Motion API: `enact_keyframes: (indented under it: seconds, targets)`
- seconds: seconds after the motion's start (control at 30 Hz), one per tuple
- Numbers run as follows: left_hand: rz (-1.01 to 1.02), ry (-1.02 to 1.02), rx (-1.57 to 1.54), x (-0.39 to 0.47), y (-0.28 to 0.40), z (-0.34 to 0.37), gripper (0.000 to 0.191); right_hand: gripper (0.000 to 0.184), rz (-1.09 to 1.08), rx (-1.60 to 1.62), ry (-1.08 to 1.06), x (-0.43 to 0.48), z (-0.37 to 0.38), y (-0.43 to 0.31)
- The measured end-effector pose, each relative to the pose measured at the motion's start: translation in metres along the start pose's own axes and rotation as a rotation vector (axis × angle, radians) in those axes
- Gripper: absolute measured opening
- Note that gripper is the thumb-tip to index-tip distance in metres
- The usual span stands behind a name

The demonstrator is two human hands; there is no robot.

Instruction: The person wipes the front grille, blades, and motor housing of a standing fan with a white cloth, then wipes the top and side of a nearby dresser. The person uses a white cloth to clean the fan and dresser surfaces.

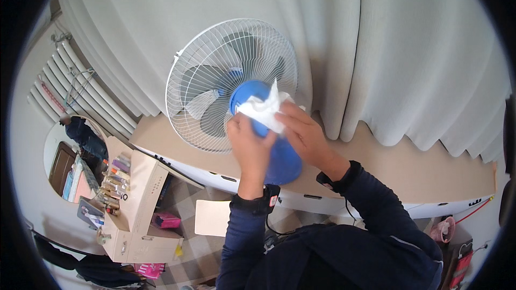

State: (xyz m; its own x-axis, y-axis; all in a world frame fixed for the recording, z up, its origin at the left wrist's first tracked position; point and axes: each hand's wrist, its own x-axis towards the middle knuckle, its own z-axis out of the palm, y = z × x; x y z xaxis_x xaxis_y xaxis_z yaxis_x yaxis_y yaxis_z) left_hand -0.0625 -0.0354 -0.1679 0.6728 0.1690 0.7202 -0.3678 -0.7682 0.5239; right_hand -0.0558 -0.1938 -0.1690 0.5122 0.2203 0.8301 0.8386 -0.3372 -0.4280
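A white tissue or wipe, crumpled and partly folded, is held up between my two hands. My left hand pinches its lower left side. The fingers of my right hand grip its right side. Just behind the tissue stands an electric fan with a blue motor housing, a round white wire grille and grey blades. The fan's blue base rests on a wooden ledge. My hands and the tissue hide part of the housing and the stand.
Grey curtains hang behind the ledge. On the left are a white radiator, a round mirror and a dresser crowded with small bottles. A pale stool or board sits below. A small pink fan stands at right.
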Motion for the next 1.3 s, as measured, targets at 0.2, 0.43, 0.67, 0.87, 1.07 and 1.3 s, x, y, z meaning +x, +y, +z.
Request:
enact_keyframes:
  seconds: [0.2,0.43,0.67,0.87,1.07,1.3]
  targets:
    - [0.01,0.011,-0.036,0.001,0.004,0.003,0.071,0.031,0.13,0.035,-0.127,0.023,-0.005,0.019]
    - [-0.058,0.004,-0.032,0.0,0.006,0.002,0.075,0.031,0.144,0.212,-0.129,0.064,0.021,0.046]
    - [0.016,0.046,-0.019,-0.003,0.004,0.003,0.075,0.033,0.534,0.341,-0.008,0.009,0.002,0.023]
    - [0.051,0.05,-0.012,-0.003,0.003,0.004,0.075,0.033,0.566,0.288,0.05,-0.005,0.003,0.011]
    - [0.028,0.027,-0.021,-0.002,-0.003,0.001,0.077,0.029,0.355,0.253,-0.072,0.047,0.004,0.025]
    - [0.093,0.056,-0.034,-0.001,-0.005,0.0,0.079,0.027,0.638,1.13,-0.052,0.063,-0.008,0.038]
